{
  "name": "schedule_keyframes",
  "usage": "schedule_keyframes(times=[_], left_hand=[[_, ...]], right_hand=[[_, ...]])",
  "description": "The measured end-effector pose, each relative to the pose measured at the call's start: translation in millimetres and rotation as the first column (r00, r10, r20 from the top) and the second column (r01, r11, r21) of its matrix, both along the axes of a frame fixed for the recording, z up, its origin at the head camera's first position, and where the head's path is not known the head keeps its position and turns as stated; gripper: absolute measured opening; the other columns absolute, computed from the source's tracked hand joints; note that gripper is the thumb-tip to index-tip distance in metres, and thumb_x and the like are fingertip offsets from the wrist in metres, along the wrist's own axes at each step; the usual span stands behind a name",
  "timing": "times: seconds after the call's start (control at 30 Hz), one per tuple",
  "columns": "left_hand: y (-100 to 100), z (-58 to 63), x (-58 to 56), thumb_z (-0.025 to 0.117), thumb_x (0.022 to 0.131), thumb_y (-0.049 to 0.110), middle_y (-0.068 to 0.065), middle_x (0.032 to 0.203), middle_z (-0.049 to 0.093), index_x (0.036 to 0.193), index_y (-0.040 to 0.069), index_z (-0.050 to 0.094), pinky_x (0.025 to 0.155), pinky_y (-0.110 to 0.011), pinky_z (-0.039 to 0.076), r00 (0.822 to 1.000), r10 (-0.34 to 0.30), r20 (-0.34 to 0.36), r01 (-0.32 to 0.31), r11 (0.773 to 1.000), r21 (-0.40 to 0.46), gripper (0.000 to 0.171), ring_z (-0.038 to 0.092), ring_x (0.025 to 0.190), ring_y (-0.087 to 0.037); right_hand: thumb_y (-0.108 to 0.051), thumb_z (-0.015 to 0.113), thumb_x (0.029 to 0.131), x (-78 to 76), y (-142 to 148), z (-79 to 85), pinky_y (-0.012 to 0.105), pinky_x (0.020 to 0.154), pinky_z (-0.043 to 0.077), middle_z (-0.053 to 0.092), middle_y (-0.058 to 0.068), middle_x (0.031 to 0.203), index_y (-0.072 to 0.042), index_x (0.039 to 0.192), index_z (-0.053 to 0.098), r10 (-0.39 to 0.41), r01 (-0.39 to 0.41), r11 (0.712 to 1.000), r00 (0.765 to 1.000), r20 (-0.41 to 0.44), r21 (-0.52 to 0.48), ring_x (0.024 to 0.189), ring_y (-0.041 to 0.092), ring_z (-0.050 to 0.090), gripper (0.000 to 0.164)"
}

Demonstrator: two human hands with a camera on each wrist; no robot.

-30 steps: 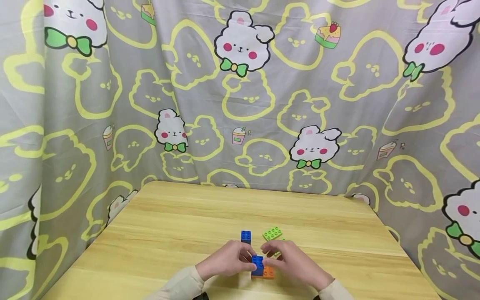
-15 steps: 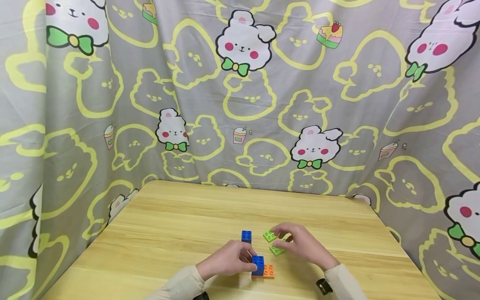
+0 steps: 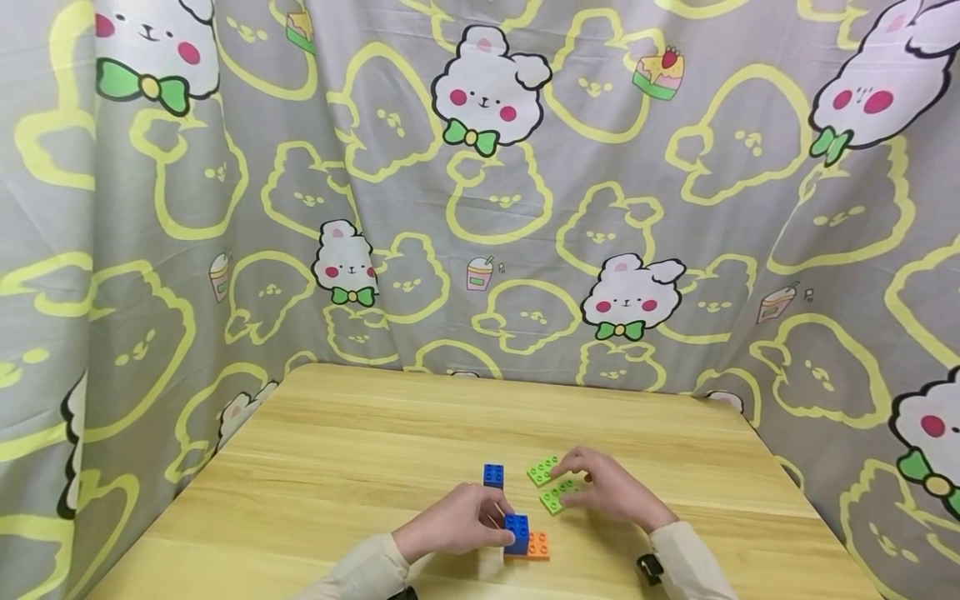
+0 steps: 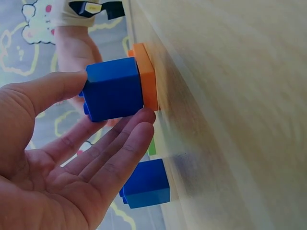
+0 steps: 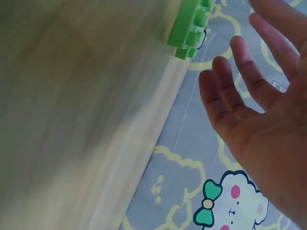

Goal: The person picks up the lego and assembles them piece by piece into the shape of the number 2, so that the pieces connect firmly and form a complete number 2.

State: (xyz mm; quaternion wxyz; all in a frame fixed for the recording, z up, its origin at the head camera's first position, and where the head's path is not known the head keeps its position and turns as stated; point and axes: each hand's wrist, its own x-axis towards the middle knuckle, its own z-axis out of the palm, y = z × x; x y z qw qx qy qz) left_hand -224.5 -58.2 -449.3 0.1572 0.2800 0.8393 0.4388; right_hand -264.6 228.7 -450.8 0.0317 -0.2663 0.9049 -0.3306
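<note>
Near the front of the table, my left hand [image 3: 459, 521] pinches a blue building block [image 3: 517, 533] between thumb and fingers. In the left wrist view this blue block [image 4: 114, 90] sits on a flat orange block [image 4: 147, 76], covering part of it; the uncovered studs of the orange block [image 3: 539, 546] show on the right. My right hand [image 3: 611, 489] hovers over two flat green blocks, its fingers apart. One green block [image 3: 542, 472] lies behind the other green block [image 3: 555, 500]. In the right wrist view, a green block [image 5: 187, 28] stands apart from the loosely bent fingers.
Another blue block [image 3: 493, 475] stands on the wooden table [image 3: 360, 433] behind my left hand. A patterned curtain [image 3: 420, 192] hangs around the table's far and side edges.
My right hand has left the blue block and moved right and back over the green blocks. My left hand stays at the blue block.
</note>
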Motion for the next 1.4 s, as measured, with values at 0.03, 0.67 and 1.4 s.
schedule_keyframes(times=[0.03,0.67,1.4], left_hand=[[0.2,-0.3,0.3,0.082,0.087,0.016,0.001,0.089,0.077,0.098,0.012,0.073,0.072,-0.022,0.056,1.000,0.001,0.001,-0.001,1.000,0.001,0.015,0.069,0.079,-0.004],[0.1,0.5,0.4,0.081,0.088,0.017,0.002,0.090,0.076,0.098,0.012,0.072,0.073,-0.022,0.056,1.000,0.001,0.016,-0.001,1.000,0.000,0.014,0.069,0.080,-0.004],[-1.6,-1.1,-1.4,0.079,0.089,0.018,-0.001,0.094,0.076,0.108,0.011,0.074,0.076,-0.024,0.057,1.000,0.022,-0.005,-0.022,1.000,0.018,0.020,0.072,0.085,-0.007]], right_hand=[[-0.020,0.083,0.086,0.0,0.3,-1.5,0.049,0.094,0.053,0.066,-0.001,0.113,-0.016,0.116,0.076,0.001,-0.001,1.000,1.000,0.001,0.016,0.109,0.026,0.062,0.032],[-0.007,0.084,0.082,-0.7,0.7,-10.1,0.026,0.072,0.047,0.064,-0.003,0.103,-0.013,0.117,0.077,0.035,-0.037,0.997,0.999,0.028,0.068,0.088,0.014,0.056,0.037],[-0.009,0.082,0.086,0.9,-2.7,-11.1,0.026,0.063,0.039,0.060,-0.003,0.091,-0.011,0.119,0.075,0.033,-0.038,0.995,0.998,0.049,0.095,0.076,0.014,0.049,0.033]])
